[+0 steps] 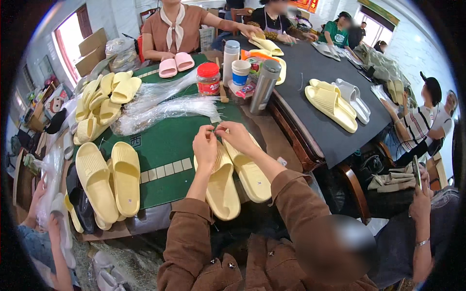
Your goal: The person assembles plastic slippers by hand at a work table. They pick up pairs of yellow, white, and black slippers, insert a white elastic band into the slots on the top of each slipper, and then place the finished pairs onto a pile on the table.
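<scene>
My left hand (205, 147) and my right hand (237, 137) meet above the toe end of a pair of pale yellow slide slippers. Fingers on both hands are pinched closed; whatever thin thing they hold is too small to make out. Below my wrists lie the left slipper (222, 191) and the right slipper (256, 180), side by side with heels toward me. Just beyond and left of my hands, bundles of clear plastic strands (167, 112) are spread over the green table mat (170, 191). More yellow slippers (93, 177) stand in pairs to my left.
A heap of yellow slippers (104, 99) covers the far left. Ahead stand a red-lidded jar (208, 82), a paper cup (240, 72) and a steel tumbler (266, 87). At right, a dark table (315, 128) bears yellow and grey slippers. Several people work around.
</scene>
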`<state>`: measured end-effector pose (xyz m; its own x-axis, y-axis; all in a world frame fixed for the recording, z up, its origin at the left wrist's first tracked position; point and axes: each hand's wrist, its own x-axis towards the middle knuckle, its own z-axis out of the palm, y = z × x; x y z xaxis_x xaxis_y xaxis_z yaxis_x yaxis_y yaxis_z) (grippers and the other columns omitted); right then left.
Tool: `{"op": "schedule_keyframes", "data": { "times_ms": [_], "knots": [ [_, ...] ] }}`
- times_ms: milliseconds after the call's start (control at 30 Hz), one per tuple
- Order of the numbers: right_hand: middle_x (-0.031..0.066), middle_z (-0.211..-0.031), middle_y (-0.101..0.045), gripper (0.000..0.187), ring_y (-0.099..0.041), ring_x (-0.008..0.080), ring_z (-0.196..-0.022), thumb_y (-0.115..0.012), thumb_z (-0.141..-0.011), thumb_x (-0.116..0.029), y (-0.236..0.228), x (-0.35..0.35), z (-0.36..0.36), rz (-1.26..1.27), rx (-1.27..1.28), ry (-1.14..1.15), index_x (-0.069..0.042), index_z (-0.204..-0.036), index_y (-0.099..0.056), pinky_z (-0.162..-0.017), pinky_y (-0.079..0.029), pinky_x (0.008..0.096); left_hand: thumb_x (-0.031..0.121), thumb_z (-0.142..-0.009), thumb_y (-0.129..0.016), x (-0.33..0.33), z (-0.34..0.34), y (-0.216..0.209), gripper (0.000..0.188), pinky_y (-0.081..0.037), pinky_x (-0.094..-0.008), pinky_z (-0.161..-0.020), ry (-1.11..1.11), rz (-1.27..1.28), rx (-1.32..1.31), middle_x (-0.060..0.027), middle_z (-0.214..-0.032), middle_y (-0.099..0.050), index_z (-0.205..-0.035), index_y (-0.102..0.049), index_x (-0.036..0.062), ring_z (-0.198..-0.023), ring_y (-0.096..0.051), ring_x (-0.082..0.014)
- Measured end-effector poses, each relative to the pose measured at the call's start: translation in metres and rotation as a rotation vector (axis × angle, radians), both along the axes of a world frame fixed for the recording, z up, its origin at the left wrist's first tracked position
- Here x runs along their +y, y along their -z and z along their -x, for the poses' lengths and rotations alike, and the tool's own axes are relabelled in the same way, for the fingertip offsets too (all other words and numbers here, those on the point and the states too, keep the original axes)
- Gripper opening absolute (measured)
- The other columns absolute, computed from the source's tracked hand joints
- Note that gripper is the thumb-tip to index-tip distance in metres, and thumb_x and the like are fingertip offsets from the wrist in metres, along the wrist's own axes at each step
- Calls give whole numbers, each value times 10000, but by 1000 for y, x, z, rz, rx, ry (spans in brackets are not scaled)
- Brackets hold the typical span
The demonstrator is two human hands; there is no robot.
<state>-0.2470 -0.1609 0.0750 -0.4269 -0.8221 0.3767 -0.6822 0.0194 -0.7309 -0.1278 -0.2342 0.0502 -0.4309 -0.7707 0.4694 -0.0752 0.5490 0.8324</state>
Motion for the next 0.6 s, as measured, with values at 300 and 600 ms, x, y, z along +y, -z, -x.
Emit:
{"op": "schedule_keyframes", "data": {
  "times_ms": [300,600],
  "knots": [
    [170,-813,-663,144,-648,286,-723,-637,-826,-117,10,-5,4,191,-119,57,12,-889,-652,-655,-504,366,77,-886,-559,6,-2,-10,228,-458,-350,-636,25,-64,-76,-109,-731,-614,-1106,-614,54,-651,-572,-209],
    [140,-805,-664,108,-641,251,-742,-622,-841,-92,8,-2,18,220,-57,175,1,-886,-655,-679,-494,344,106,-917,-539,3,8,-1,143,-440,-350,-623,58,-28,-86,-108,-739,-629,-980,-649,40,-633,-571,-215]
  ]
}}
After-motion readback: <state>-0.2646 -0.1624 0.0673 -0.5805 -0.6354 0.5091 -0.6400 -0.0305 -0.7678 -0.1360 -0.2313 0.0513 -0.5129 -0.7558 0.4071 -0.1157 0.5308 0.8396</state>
